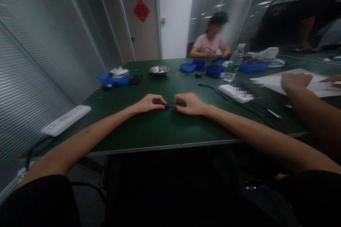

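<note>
Black sleeves (39, 202), left hand (150, 103) pinching black part (167, 106), right hand (190, 104) curled around dark handle (182, 104), shaft (172, 105) between hands

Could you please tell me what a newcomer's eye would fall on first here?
Probably the left hand and right hand, close together over the green table, the left pinching a small black piece and the right a dark handle. A thin shaft shows between them. Farther back, a shiny metal bowl stands on the table, and a red diamond-shaped sign hangs on the door.
</note>
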### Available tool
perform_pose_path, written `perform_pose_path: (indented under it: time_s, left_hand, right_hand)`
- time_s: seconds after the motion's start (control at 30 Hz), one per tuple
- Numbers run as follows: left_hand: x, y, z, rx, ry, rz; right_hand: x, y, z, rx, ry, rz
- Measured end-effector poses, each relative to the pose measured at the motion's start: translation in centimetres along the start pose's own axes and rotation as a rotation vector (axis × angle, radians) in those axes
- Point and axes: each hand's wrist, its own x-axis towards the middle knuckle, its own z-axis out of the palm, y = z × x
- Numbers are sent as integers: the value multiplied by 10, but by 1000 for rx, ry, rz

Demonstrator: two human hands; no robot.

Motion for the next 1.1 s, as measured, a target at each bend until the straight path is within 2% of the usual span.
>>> perform_pose_path:
  time_s: [0.5, 0.73, 1.1]
  left_hand:
    - [0, 2, 0, 5, -20, -12]
    - [0, 1, -1, 64, -12, 2]
    - [0, 1, -2, 85, -6, 21]
  right_hand:
    - [-2, 3, 8, -6, 41, -65]
    - [0, -1, 10, 7, -4, -130]
    - [2, -2, 11, -9, 28, -59]
